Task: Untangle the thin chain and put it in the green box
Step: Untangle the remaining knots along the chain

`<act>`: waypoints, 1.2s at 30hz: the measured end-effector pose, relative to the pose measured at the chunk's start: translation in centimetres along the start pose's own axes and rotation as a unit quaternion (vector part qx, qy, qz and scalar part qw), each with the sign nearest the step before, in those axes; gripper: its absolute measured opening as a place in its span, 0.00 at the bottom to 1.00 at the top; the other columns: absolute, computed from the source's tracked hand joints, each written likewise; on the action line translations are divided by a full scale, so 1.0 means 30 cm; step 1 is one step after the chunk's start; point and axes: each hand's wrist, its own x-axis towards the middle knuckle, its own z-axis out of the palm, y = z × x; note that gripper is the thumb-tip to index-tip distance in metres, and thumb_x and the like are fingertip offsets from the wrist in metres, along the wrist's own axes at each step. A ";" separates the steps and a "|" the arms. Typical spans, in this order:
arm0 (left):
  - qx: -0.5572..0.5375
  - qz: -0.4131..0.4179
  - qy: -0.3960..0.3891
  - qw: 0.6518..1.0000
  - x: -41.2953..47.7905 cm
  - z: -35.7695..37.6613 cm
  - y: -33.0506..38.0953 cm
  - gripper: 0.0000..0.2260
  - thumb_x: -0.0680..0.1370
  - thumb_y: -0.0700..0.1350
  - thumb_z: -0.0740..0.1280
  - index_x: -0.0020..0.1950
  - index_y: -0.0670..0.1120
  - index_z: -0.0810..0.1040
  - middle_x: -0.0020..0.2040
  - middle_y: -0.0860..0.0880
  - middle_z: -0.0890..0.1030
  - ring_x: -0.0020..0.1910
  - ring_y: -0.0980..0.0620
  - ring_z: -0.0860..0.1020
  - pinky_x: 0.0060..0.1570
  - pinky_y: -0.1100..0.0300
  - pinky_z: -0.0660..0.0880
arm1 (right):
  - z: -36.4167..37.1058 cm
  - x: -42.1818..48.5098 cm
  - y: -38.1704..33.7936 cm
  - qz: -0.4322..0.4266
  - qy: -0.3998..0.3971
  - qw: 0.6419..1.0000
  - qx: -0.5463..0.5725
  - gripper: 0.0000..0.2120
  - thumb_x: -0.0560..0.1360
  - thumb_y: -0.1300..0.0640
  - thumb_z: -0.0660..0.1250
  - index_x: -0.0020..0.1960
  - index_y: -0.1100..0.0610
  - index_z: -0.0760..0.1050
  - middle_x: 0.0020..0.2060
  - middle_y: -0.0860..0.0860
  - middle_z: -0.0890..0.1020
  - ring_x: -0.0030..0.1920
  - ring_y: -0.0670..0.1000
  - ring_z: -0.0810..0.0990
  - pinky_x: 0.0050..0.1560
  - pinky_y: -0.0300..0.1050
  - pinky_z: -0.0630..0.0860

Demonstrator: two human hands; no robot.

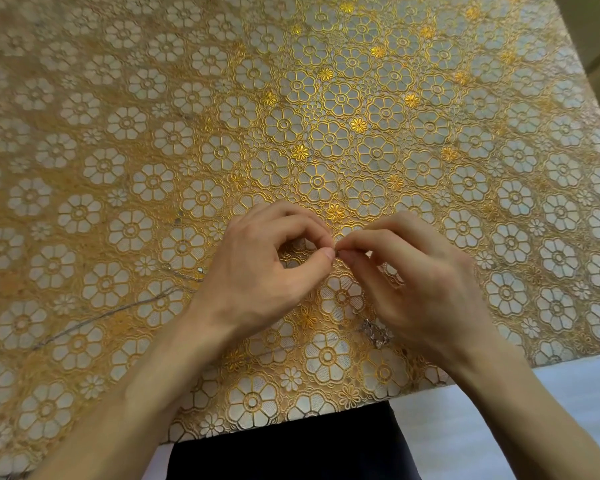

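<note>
My left hand (257, 268) and my right hand (409, 271) meet fingertip to fingertip over the table's near middle. Each pinches between thumb and forefinger something very fine, most likely the thin chain, which is barely visible there. A tangled silvery clump of chain (373, 332) lies on the cloth just below my right palm. Another thin strand of chain (118, 311) runs leftward across the cloth from under my left hand. No green box is in view.
A gold flower-patterned lace tablecloth (291, 116) covers the whole table. The table's near edge (291, 427) runs just in front of my lap, with black clothing and a white surface below it.
</note>
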 end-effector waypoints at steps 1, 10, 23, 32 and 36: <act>0.000 -0.002 -0.001 1.000 0.000 -0.001 0.000 0.04 0.72 0.55 0.68 0.41 0.58 0.81 0.50 0.61 0.82 0.56 0.58 0.78 0.60 0.44 0.72 | -0.001 0.000 0.000 0.001 -0.004 1.000 0.002 0.05 0.78 0.57 0.71 0.52 0.57 0.84 0.44 0.53 0.82 0.42 0.53 0.81 0.44 0.42 0.76; 0.014 -0.011 -0.016 1.000 0.005 -0.007 0.002 0.06 0.71 0.58 0.66 0.40 0.58 0.80 0.51 0.62 0.81 0.56 0.58 0.78 0.61 0.45 0.72 | 0.000 -0.001 -0.004 -0.006 -0.041 0.999 0.005 0.05 0.79 0.58 0.69 0.50 0.59 0.82 0.44 0.53 0.80 0.42 0.53 0.79 0.43 0.49 0.76; 0.027 0.005 -0.005 1.000 0.001 -0.014 0.002 0.05 0.73 0.51 0.71 0.47 0.54 0.82 0.50 0.58 0.81 0.52 0.56 0.79 0.55 0.62 0.73 | 0.018 -0.007 -0.016 0.061 -0.034 0.996 0.049 0.04 0.79 0.58 0.68 0.51 0.58 0.80 0.45 0.49 0.78 0.43 0.45 0.76 0.48 0.31 0.69; 0.096 0.092 0.051 0.990 -0.013 -0.017 -0.010 0.04 0.73 0.48 0.74 0.45 0.49 0.84 0.54 0.51 0.79 0.51 0.50 0.79 0.55 0.51 0.76 | 0.025 -0.003 -0.018 0.056 -0.014 0.997 0.057 0.04 0.79 0.60 0.69 0.50 0.60 0.80 0.45 0.51 0.78 0.43 0.47 0.77 0.48 0.32 0.70; 0.093 0.089 0.051 0.990 -0.014 -0.016 -0.007 0.04 0.73 0.48 0.74 0.45 0.49 0.84 0.55 0.51 0.79 0.51 0.51 0.79 0.53 0.52 0.77 | 0.026 0.002 -0.020 0.043 -0.018 0.998 0.053 0.04 0.79 0.59 0.69 0.50 0.59 0.80 0.44 0.51 0.78 0.42 0.49 0.77 0.46 0.41 0.75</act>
